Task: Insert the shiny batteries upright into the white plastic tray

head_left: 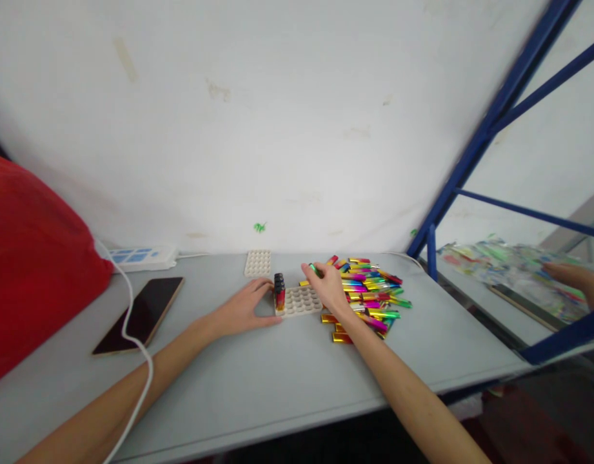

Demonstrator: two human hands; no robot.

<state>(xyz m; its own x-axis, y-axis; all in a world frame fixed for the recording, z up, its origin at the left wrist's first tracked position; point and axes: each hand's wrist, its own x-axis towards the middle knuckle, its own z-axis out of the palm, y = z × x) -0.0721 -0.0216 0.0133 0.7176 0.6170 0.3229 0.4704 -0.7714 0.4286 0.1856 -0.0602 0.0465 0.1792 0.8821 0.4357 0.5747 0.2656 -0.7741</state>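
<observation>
A pale tray (301, 314) with rows of round holes lies in the middle of the table. Several red and yellow lighters with black tops (280, 293) stand upright in its left end. My left hand (246, 309) rests beside that end, thumb and fingers spread, the thumb at the tray's near left corner and the fingertips close to the lighters. Above the tray's right end, my right hand (328, 287) is closed on a green lighter (315, 269), mostly hidden by the fingers. Next to it is a heap of shiny multicoloured lighters (369, 296).
A second pale tray (257, 263) lies by the wall. To the left are a phone (139, 316), a power strip (144, 258), a white cable (129, 322) and a red bag (35, 258). A blue metal frame (471, 161) stands right; beyond it another person's hand (570, 276) shows.
</observation>
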